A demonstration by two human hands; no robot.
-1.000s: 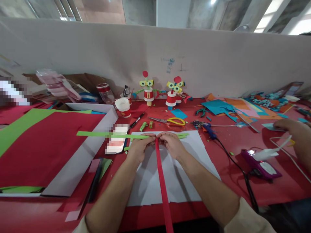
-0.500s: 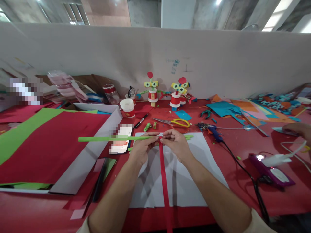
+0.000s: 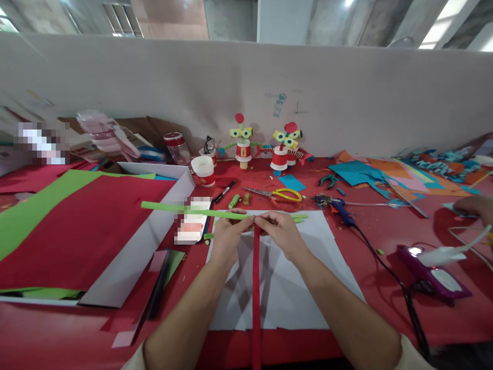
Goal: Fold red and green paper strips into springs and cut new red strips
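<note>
My left hand [image 3: 231,234] and my right hand [image 3: 278,231] meet fingertip to fingertip above the white paper sheet [image 3: 304,303]. Both are closed in a pinch where two paper strips come together. A green paper strip [image 3: 177,208] runs out to the left from my left fingers, over the phone [image 3: 192,226]. The red paper strip [image 3: 257,288] drops from between my hands towards me, past the sheet's near edge. My fingers hide the spot where the strips meet. More green strips [image 3: 299,218] lie on the sheet behind my right hand.
A white box [image 3: 142,241] holding red and green paper is at left. Beyond my hands are scissors [image 3: 283,194], paper-cup figures [image 3: 243,151] and a white cup [image 3: 204,172]. On the right are a glue gun [image 3: 339,208], a purple power socket [image 3: 435,275] and another person's hand [image 3: 475,208].
The green strip's free end has swung, and it now slopes up to the left. The red strip hangs straighter. My hands stay pinched together, and the view has shifted slightly.
</note>
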